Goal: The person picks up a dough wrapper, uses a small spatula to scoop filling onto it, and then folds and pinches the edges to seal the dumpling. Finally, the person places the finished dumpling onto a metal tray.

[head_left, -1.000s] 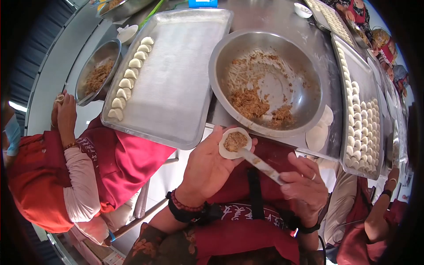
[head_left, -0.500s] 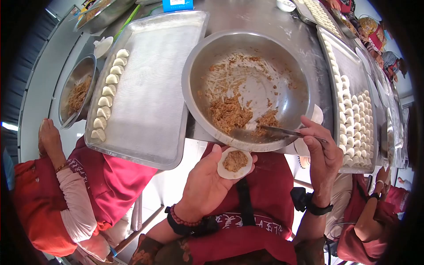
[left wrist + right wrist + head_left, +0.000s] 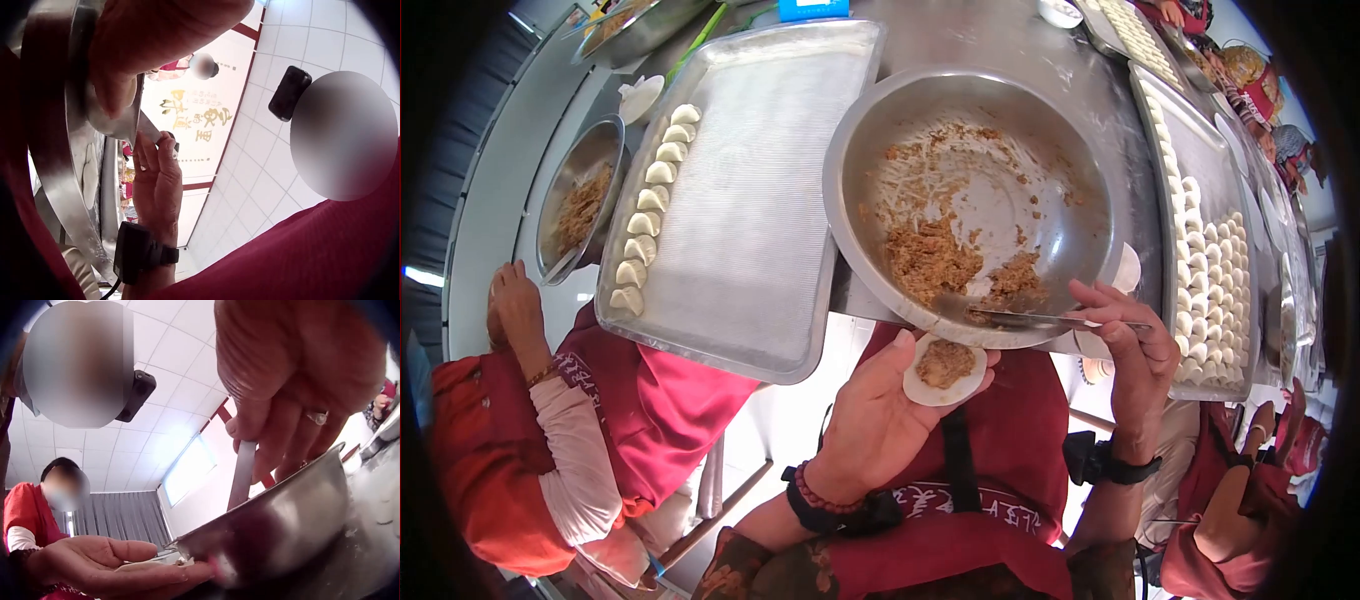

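Observation:
My left hand (image 3: 875,425) lies palm up in front of the bowl, carrying a round dough wrapper (image 3: 919,389) on straight fingers. A mound of brown minced filling (image 3: 945,364) covers the wrapper's middle. In the right wrist view the wrapper (image 3: 140,565) rests flat along those fingers. My right hand (image 3: 1135,350), with a ring on one finger, pinches a flat metal spatula (image 3: 1040,320) between thumb and fingers over the bowl's near rim. The spatula's blade reaches into the filling (image 3: 930,262) inside the large steel bowl (image 3: 1065,150).
To the left, a metal tray (image 3: 750,180) has a row of folded dumplings (image 3: 650,197) along one side. A second tray (image 3: 1195,125) on the right bears many dumplings. Wrappers (image 3: 1128,268) lie beside the bowl. A smaller filling bowl (image 3: 615,165) stands far left, near a seated person (image 3: 570,430).
The spatula has left the wrapper's filling and moved up and right into the bowl, where its blade now sits in the meat. The left hand still carries the filled wrapper.

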Demonstrator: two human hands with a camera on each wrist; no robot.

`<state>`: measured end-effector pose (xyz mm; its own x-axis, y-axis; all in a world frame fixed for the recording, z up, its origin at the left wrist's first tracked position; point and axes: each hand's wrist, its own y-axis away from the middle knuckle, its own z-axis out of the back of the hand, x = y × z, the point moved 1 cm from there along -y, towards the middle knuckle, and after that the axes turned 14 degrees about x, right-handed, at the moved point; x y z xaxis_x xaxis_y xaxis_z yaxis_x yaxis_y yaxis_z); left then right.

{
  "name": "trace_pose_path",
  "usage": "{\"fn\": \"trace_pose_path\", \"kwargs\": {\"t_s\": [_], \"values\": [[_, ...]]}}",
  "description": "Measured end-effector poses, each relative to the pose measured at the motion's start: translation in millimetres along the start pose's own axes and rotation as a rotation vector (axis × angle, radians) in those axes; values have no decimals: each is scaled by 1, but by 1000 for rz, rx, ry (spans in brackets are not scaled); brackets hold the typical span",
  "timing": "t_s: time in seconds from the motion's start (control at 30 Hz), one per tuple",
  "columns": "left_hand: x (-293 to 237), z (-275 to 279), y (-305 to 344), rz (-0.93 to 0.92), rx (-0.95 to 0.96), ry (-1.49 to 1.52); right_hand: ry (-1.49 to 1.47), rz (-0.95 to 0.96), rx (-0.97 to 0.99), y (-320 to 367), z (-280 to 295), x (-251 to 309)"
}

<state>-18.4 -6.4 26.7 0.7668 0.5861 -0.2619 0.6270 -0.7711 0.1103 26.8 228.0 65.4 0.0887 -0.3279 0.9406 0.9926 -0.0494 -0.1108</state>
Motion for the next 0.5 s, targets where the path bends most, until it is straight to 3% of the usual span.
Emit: {"fn": "trace_pose_path", "kwargs": {"t_s": [0.3, 0.4, 0.5], "values": [[0, -11, 5, -44, -6, 67, -452, 92, -102, 26, -20, -9], [1, -13, 7, -52, -25, 61, -398, 106, -122, 39, -28, -9], [2, -13, 8, -74, -16, 63, -127, 184, -56, 46, -32, -1]]}}
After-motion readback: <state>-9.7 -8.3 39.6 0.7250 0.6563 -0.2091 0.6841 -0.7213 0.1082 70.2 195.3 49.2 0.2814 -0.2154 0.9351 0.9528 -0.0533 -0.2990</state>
